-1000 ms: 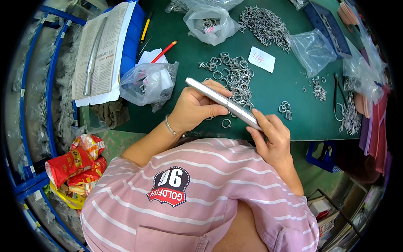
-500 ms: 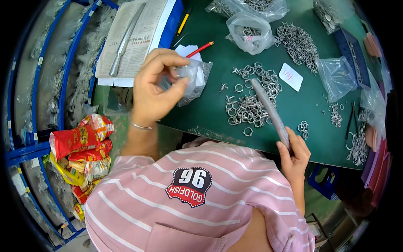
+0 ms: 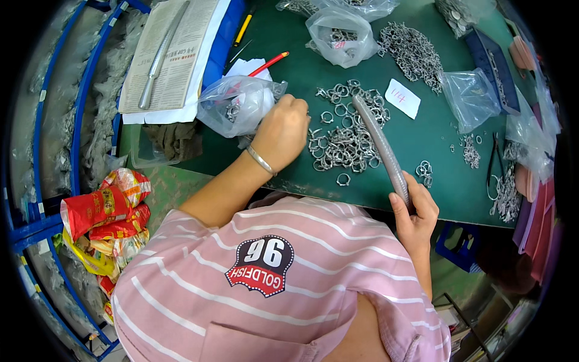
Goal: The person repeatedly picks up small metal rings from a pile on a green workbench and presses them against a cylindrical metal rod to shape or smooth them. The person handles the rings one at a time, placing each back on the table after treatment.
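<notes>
At the centre of the frame, a silver-coloured ring mandrel (image 3: 383,148) slants from the right hand (image 3: 417,214) at lower right up to the heap of metal finger rings (image 3: 339,151), its far tip overlapping the heap in view; whether the two touch cannot be told. The right hand grips the mandrel's lower end, thumb on one side and fingers wrapped round the other. That hold seems sound: most of the rod's length is left free, and a steady wrist should keep its tip from stirring the heap.

The left hand (image 3: 282,133) is down at the heap's left edge, just beside the clear plastic bag (image 3: 241,111). Its back faces up and its fingers curl under, so it cannot be told whether they hold anything. For clean work there, a light fingertip pinch on one ring at the loose fringe would likely do better than digging into the middle, where rings overlap and may snag. Keeping the fingers off the bag's film would help too, as would leaving the small cluster of rings (image 3: 424,172), right of the mandrel, apart from the main heap
</notes>
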`<state>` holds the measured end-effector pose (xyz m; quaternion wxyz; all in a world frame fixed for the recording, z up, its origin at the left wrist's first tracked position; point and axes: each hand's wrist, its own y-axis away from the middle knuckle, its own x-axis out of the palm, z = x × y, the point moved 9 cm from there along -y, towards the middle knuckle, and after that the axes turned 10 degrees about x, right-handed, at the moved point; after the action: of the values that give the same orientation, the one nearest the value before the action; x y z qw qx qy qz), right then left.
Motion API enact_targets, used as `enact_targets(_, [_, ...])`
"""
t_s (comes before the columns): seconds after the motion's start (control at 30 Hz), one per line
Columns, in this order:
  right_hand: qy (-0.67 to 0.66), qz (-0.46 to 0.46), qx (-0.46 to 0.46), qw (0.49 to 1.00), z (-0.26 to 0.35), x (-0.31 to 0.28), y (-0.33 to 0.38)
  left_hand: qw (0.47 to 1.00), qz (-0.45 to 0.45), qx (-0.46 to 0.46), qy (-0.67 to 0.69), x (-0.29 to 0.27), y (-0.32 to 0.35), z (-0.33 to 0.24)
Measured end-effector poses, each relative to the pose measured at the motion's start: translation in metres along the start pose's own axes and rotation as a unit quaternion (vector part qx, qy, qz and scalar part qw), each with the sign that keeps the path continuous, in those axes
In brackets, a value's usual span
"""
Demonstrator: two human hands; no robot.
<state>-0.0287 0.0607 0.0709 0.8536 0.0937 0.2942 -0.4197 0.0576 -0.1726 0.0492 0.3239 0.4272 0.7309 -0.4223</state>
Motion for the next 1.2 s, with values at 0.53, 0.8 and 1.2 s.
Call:
enact_targets(0.53, [-0.023,0.023,0.034,0.999,-0.012,0.012,-0.002,0.611,-0.069,-0.281,0.737,0.043,0.012,0.012])
enact_targets(0.8, [-0.016,0.04,0.044,0.998,-0.013,0.017,-0.001,0.563,-0.069,-0.27,0.778,0.05,0.009,0.01])
enact_targets(1.2, [0.017,0.043,0.027,0.999,-0.006,0.019,0.0,0.728,-0.195,-0.151,0.64,0.015,-0.002,0.01])
